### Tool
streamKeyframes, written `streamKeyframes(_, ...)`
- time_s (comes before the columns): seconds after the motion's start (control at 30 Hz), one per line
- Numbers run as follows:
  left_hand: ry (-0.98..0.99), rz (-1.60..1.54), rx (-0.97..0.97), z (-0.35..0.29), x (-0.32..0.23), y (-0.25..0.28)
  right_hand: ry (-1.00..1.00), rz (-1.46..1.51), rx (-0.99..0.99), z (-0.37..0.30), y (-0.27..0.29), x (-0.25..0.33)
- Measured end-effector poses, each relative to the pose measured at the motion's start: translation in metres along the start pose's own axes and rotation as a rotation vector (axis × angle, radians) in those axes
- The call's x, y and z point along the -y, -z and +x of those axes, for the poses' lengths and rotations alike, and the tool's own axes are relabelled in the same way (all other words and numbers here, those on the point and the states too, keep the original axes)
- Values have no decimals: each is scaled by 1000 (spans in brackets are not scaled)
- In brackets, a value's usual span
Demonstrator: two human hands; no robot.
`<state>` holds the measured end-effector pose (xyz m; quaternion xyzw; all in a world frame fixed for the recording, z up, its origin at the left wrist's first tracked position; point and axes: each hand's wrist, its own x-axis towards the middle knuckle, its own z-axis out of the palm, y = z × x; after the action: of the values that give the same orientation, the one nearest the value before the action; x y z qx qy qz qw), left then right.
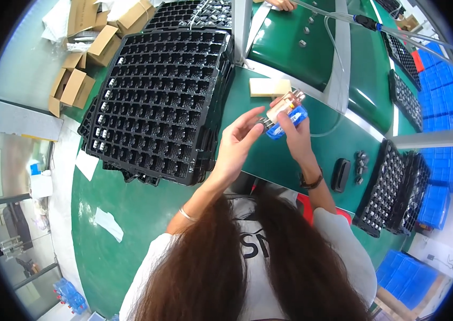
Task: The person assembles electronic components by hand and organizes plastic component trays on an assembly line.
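r hand (297, 135) grips blue item (300, 113), l hand's (234, 138) grip unclear; tray (157, 96) mostly unfilled, few pcs (107, 94) in, prob early.

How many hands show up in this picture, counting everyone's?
3: the wearer's left hand beside the blue device, the right hand holding it, and another person's hand at the top edge, partly cut off. More may be hidden.
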<state>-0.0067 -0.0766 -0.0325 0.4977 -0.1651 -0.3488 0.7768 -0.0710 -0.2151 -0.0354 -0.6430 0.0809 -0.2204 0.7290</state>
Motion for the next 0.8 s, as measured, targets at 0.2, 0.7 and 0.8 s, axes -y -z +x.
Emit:
streamKeyframes(0.2, -19, 4, -44, -9, -5, -2, -9, 100, -48, -13, -7, -4)
streamKeyframes(0.7, -327, 615, -279, 18, -103, 102, 212, -814, -371, 72, 40, -70)
streamKeyframes(0.8, -514, 898, -540, 53, -134, 181, 189, -909, -368, 78, 42, -87)
